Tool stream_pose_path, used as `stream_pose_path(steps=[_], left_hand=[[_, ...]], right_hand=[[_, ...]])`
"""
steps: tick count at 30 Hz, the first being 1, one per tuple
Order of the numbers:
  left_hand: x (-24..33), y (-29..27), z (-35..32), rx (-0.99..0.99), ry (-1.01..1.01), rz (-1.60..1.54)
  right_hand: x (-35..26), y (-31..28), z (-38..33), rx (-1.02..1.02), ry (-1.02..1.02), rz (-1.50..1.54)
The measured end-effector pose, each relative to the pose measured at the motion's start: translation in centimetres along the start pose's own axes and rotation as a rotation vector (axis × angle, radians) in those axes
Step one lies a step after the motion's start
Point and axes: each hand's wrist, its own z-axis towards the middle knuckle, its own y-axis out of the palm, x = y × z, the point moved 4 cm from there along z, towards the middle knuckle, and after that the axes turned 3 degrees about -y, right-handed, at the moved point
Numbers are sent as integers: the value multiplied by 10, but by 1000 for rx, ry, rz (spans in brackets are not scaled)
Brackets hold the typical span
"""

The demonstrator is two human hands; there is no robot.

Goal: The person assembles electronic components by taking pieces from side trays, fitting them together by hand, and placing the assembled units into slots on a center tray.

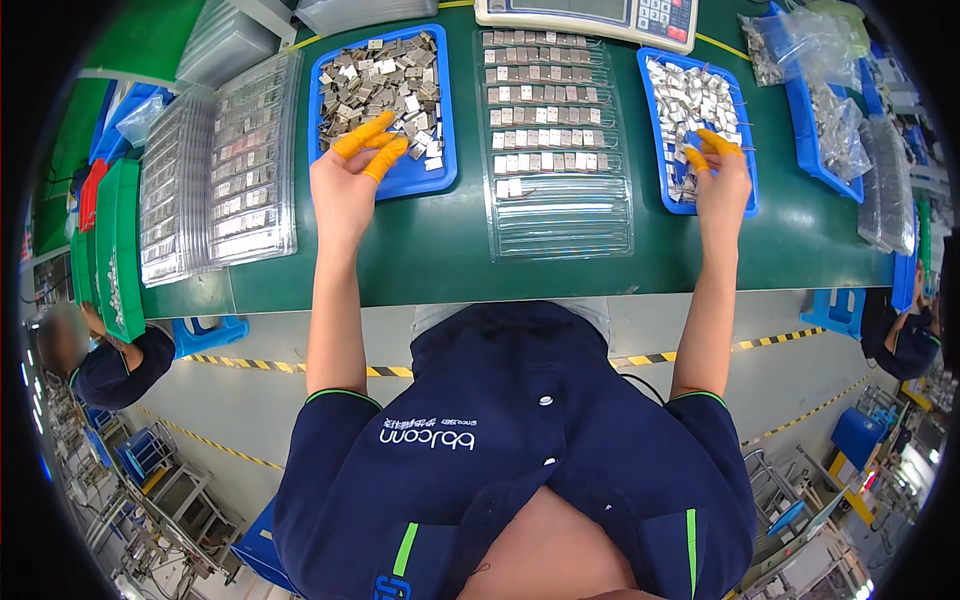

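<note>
My left hand (350, 175), with orange finger cots, hovers over the near edge of a blue tray (420, 178) full of small grey metal parts (380, 85); whether its pinched fingertips hold a part I cannot tell. My right hand (718, 170), also in orange cots, reaches into a second blue tray (745, 130) of shiny silver parts (690, 100), fingertips down among them. Between the two trays lies a clear blister tray (560, 215) with rows of parts filling its far pockets.
Stacked clear blister trays (215, 170) lie at the left, green bins (120, 240) beyond them. A weighing scale (590, 15) stands at the back. Blue bins with plastic bags (830, 120) sit at the right. Other workers (110, 360) sit on both sides.
</note>
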Motion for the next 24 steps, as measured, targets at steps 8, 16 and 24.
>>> stream_pose_path(steps=[8,16,24], left_hand=[[20,47,-20,-236,-184,-599],[31,95,-44,-321,-207,-710],[25,93,-46,-368,-162,-626]], right_hand=[[-38,-27,4,130,-21,12],[-141,9,-32,-319,231,1170],[-135,18,-42,-356,234,1114]])
